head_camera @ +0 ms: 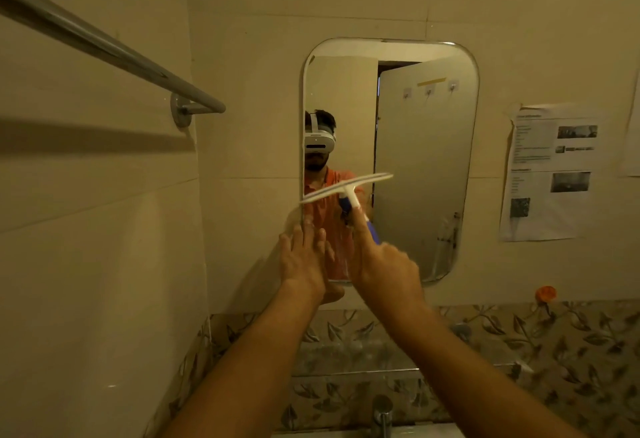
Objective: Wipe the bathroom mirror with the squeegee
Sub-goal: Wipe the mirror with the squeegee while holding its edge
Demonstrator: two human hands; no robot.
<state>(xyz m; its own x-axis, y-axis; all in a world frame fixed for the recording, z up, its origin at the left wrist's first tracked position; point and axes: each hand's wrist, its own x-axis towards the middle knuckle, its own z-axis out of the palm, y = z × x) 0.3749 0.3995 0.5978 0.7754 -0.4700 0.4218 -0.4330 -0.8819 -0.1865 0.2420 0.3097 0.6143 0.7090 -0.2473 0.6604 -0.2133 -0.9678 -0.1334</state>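
Left hand (302, 259): frame centre, raised, fingers straight and spread.
Right hand (386, 269): just right of it, grips squeegee (346, 190), forefinger extended.

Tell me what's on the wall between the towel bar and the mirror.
Nothing hangs there. In the head view, the stretch from the towel bar to the mirror is bare beige wall tile, crossed only by the room corner and tile joints.

A grey metal towel rail (104, 46) is fixed to the wall up and left of the fingers (304, 240). A white printed paper sheet (550, 171) hangs well right of them, with a small orange fitting (546, 294) below it. A chrome tap (382, 413) stands beneath the fingers, against leaf-patterned tiles (554, 351).
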